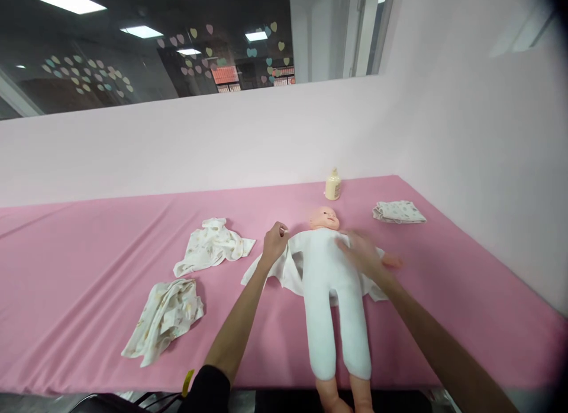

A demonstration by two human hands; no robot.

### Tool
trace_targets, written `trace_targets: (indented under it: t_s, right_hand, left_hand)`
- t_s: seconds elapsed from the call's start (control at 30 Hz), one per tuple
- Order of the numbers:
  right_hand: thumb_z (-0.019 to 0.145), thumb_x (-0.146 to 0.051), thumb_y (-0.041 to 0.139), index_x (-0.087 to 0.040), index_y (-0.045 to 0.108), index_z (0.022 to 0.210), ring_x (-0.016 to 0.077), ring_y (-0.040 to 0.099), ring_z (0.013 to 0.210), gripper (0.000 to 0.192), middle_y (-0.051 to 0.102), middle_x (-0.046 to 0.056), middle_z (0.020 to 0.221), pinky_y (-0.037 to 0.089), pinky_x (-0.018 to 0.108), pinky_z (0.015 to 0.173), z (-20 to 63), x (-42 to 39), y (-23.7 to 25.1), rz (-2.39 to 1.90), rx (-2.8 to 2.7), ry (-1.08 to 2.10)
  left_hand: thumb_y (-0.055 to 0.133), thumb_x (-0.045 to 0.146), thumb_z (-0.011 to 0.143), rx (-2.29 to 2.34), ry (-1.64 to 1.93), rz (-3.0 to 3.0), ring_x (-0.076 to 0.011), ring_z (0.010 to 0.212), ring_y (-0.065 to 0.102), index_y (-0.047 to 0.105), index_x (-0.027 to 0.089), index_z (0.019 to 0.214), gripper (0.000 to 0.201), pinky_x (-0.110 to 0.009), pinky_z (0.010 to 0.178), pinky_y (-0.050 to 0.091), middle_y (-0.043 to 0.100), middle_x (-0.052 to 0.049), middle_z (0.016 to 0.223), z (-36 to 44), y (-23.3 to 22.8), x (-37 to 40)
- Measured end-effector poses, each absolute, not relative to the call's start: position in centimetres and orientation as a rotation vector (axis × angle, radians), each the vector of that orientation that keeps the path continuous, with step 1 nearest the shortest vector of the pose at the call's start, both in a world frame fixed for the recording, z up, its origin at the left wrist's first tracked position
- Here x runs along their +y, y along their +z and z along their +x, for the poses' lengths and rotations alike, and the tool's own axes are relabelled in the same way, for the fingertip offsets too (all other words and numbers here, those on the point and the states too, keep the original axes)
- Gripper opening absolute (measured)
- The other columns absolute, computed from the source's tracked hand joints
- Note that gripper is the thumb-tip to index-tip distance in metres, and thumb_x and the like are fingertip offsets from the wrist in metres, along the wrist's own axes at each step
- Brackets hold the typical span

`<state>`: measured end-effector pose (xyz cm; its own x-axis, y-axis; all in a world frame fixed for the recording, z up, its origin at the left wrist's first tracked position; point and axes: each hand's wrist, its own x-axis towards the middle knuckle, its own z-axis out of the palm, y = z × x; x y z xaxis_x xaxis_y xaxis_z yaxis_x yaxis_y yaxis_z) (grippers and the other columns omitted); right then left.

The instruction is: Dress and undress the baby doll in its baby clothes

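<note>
While the baby doll (331, 283) lies face up on the pink desk (89, 247), legs toward the near edge, the step in hand looks like dressing or undressing its upper body. A white garment (284, 271) is spread under its torso. The left hand (275, 241) pinches the garment's edge beside the doll's shoulder, its grip clenched on the cloth. The right hand (366, 253) is blurred, lying flat and released across the doll's chest and far side. Further left lie two crumpled printed cloths (213, 247) (166, 315); behind the head stands a cream bottle (332, 185), with a folded cloth (398, 212) to its right
</note>
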<state>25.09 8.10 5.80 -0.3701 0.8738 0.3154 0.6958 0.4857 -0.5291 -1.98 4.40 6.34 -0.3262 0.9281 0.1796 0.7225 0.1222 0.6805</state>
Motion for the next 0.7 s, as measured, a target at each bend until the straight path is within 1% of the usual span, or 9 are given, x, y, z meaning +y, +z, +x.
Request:
trace_targets:
  t_s: [0.1, 0.17, 0.27, 0.33, 0.43, 0.5, 0.57, 0.63, 0.7]
  right_hand:
    - [0.092, -0.045, 0.043, -0.016, 0.063, 0.114, 0.0271, 0.055, 0.114, 0.042, 0.063, 0.012, 0.121, 0.041, 0.041, 0.098, 30.4, 9.2, 3.7, -1.545, -1.904, 0.421]
    - [0.09, -0.046, 0.044, -0.013, 0.063, 0.117, 0.0287, 0.055, 0.116, 0.046, 0.06, 0.014, 0.125, 0.039, 0.042, 0.1, 33.6, 9.9, 2.2, -1.698, -1.776, 0.393]
    - [0.087, -0.046, 0.047, -0.01, 0.056, 0.129, 0.0334, 0.053, 0.118, 0.056, 0.055, 0.019, 0.131, 0.039, 0.045, 0.099, 36.8, 10.6, 0.4, -1.923, -1.636, 0.432]
    - [0.086, -0.043, 0.048, -0.007, 0.055, 0.131, 0.0339, 0.053, 0.12, 0.058, 0.055, 0.021, 0.131, 0.039, 0.045, 0.099, 37.6, 10.9, -0.3, -1.953, -1.605, 0.525]
    - [0.086, -0.041, 0.049, -0.007, 0.057, 0.127, 0.0304, 0.055, 0.117, 0.055, 0.06, 0.02, 0.125, 0.041, 0.041, 0.098, 37.4, 11.1, -0.9, -1.905, -1.587, 0.631]
    - [0.085, -0.042, 0.051, -0.008, 0.056, 0.129, 0.0288, 0.057, 0.114, 0.056, 0.062, 0.019, 0.123, 0.043, 0.04, 0.096, 36.9, 11.1, -0.9, -1.897, -1.544, 0.674]
    - [0.084, -0.043, 0.053, -0.008, 0.053, 0.132, 0.0279, 0.059, 0.111, 0.059, 0.062, 0.018, 0.123, 0.045, 0.039, 0.092, 36.5, 11.2, -0.8, -1.889, -1.485, 0.73]
    - [0.083, -0.045, 0.054, -0.008, 0.052, 0.132, 0.0254, 0.062, 0.106, 0.061, 0.063, 0.018, 0.121, 0.049, 0.034, 0.086, 36.2, 11.4, -0.5, -1.868, -1.431, 0.795]
    - [0.084, -0.046, 0.052, -0.01, 0.055, 0.128, 0.0214, 0.065, 0.1, 0.057, 0.065, 0.015, 0.118, 0.051, 0.029, 0.079, 36.2, 11.7, 0.0, -1.832, -1.398, 0.853]
  left_hand:
    - [0.051, 0.013, 0.076, 2.055, 0.877, 1.701, -0.0145, 0.068, 0.056, 0.059, 0.021, 0.086, 0.015, -0.025, 0.064, 0.036, 0.059, 0.003, 0.068, -1.2, 6.3, 5.2]
    - [0.051, 0.012, 0.075, 2.044, 0.841, 1.738, -0.0145, 0.068, 0.055, 0.059, 0.021, 0.084, 0.015, -0.025, 0.064, 0.035, 0.058, 0.003, 0.067, -1.0, 6.3, 5.5]
    - [0.046, 0.013, 0.08, 2.055, 0.873, 1.764, -0.0135, 0.07, 0.056, 0.059, 0.021, 0.091, 0.018, -0.024, 0.067, 0.037, 0.058, 0.003, 0.069, -0.8, 6.4, 5.9]
    - [0.043, 0.015, 0.084, 2.073, 0.886, 1.769, -0.0133, 0.072, 0.057, 0.058, 0.021, 0.096, 0.02, -0.024, 0.068, 0.038, 0.059, 0.002, 0.072, -0.5, 6.5, 6.2]
    - [0.043, 0.014, 0.084, 2.089, 0.826, 1.798, -0.0152, 0.076, 0.058, 0.059, 0.02, 0.094, 0.019, -0.026, 0.069, 0.04, 0.063, 0.0, 0.079, 0.3, 6.6, 6.4]
    - [0.045, 0.014, 0.084, 2.12, 0.789, 1.834, -0.0188, 0.086, 0.058, 0.059, 0.019, 0.094, 0.019, -0.028, 0.075, 0.041, 0.064, -0.004, 0.09, 1.1, 6.7, 6.1]
    - [0.045, 0.016, 0.086, 2.197, 0.781, 1.933, -0.0231, 0.098, 0.055, 0.059, 0.018, 0.101, 0.02, -0.033, 0.084, 0.041, 0.062, -0.009, 0.101, 2.3, 6.9, 5.7]
    - [0.044, 0.019, 0.09, 2.227, 0.771, 2.103, -0.0255, 0.104, 0.053, 0.058, 0.017, 0.109, 0.023, -0.036, 0.091, 0.039, 0.06, -0.011, 0.107, 4.0, 7.2, 5.3]
    - [0.045, 0.023, 0.092, 2.109, 0.737, 2.294, -0.0262, 0.109, 0.051, 0.057, 0.016, 0.114, 0.026, -0.038, 0.096, 0.038, 0.059, -0.011, 0.113, 6.2, 7.5, 5.3]
